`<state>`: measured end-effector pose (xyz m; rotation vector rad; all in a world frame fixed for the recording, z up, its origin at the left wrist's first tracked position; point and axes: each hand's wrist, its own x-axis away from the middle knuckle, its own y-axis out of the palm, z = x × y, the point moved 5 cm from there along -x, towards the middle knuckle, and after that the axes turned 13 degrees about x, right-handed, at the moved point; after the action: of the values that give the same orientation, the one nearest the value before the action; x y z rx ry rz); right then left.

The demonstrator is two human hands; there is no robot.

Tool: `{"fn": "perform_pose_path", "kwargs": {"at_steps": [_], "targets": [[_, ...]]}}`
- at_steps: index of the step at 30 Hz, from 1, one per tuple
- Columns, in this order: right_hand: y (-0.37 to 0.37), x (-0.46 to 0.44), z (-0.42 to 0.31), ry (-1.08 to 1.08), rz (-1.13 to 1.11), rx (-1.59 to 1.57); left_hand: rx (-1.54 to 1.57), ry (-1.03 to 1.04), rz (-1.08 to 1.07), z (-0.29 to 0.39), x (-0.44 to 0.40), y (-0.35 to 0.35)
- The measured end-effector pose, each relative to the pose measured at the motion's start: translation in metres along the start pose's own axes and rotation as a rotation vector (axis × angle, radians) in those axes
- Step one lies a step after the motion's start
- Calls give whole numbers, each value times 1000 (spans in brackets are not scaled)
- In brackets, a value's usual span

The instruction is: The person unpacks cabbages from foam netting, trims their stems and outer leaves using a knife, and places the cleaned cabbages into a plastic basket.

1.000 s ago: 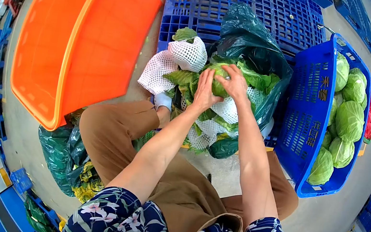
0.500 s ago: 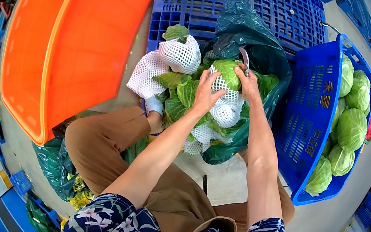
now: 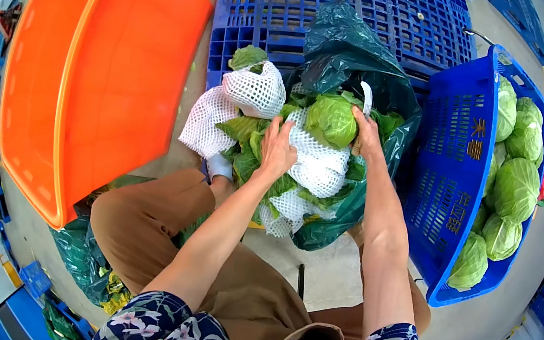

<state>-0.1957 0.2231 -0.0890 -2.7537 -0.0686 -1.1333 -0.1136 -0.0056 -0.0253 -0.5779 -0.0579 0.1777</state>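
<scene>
A trimmed green cabbage (image 3: pixel 332 120) sits on a white foam net (image 3: pixel 319 167), its top bare. My right hand (image 3: pixel 367 137) grips a knife with a curved blade (image 3: pixel 367 97) pointing away from me, and its fingers touch the cabbage's right side. To the left, my left hand (image 3: pixel 278 151) rests against the net's edge, fingers stretched out and apart. Below lie loose outer leaves (image 3: pixel 244 166) and more netting, in an opened dark green plastic bag (image 3: pixel 356 44). Another netted cabbage (image 3: pixel 254 90) lies at the left of the pile.
A large orange tub (image 3: pixel 133 55) stands on the left. On the right, a blue basket (image 3: pixel 438 175) holds several bare cabbages (image 3: pixel 517 190). A blue pallet (image 3: pixel 277 0) lies beyond the bag. Another green bag (image 3: pixel 80 246) is on the floor by my left knee.
The foam net has come down off the cabbage, which now shows bare. My left hand has moved left and slightly toward me; my right hand still has the knife.
</scene>
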Motion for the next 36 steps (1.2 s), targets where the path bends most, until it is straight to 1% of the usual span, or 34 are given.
{"fn": "perform_pose_path", "kwargs": {"at_steps": [1, 2, 3, 4, 5, 6, 7, 9, 10, 11, 13, 14, 17, 18, 21, 22, 25, 27, 30, 32, 33, 35, 36], "targets": [[2, 1, 0, -46, 0, -29, -11, 159, 112, 27, -5, -13], [5, 3, 1, -91, 1, -57, 206, 113, 79, 26, -11, -9], [8, 8, -3, -138, 0, -83, 232, -44, 46, 21, -15, 0], [12, 14, -3, -103, 9, -90, 259, -201, 15, 19, -17, 9], [15, 25, -5, -133, 26, -100, 287, -354, -16, 16, -19, 17], [19, 33, -5, -208, 45, -94, 204, -380, -18, 11, -22, 24], [22, 41, -5, -280, 62, -88, 275, -457, -22, 7, -18, 24], [28, 57, -2, -332, 68, -81, 410, -610, -30, -2, -3, 22], [29, 62, 3, -358, 109, -40, 400, -582, 125, -11, 5, 21], [31, 67, 7, -383, 150, -1, 486, -633, 118, -25, 12, 25], [34, 70, 13, -432, 161, -2, 660, -737, 103, -28, 23, 18], [33, 73, 16, -457, 169, -2, 641, -764, 97, -28, 29, 14], [31, 109, -4, -303, 114, 131, 792, -676, 38, -1, 42, -10], [31, 110, -2, -330, 134, 120, 774, -655, -7, -3, 47, -14], [31, 119, -1, -299, 137, 107, 814, -598, -48, -7, 61, -14], [31, 122, -2, -300, 137, 116, 1008, -539, -30, 1, 62, -12], [33, 138, -8, -283, 134, 182, 1170, -420, -37, 36, 65, -7], [35, 148, -20, -267, 132, 278, 982, -350, -142, 50, 67, 3], [40, 113, -2, -435, 156, 249, 696, -247, -295, 57, 85, 22], [41, 133, -29, -402, 193, 561, 496, -180, -364, 60, 103, 28], [43, 142, -40, -384, 214, 716, 472, -149, -370, 62, 107, 26], [47, 135, -31, -520, 323, 740, 427, -87, -383, 68, 111, 23], [48, 130, -21, -590, 385, 720, 385, -105, -430, 66, 112, 25]]}}
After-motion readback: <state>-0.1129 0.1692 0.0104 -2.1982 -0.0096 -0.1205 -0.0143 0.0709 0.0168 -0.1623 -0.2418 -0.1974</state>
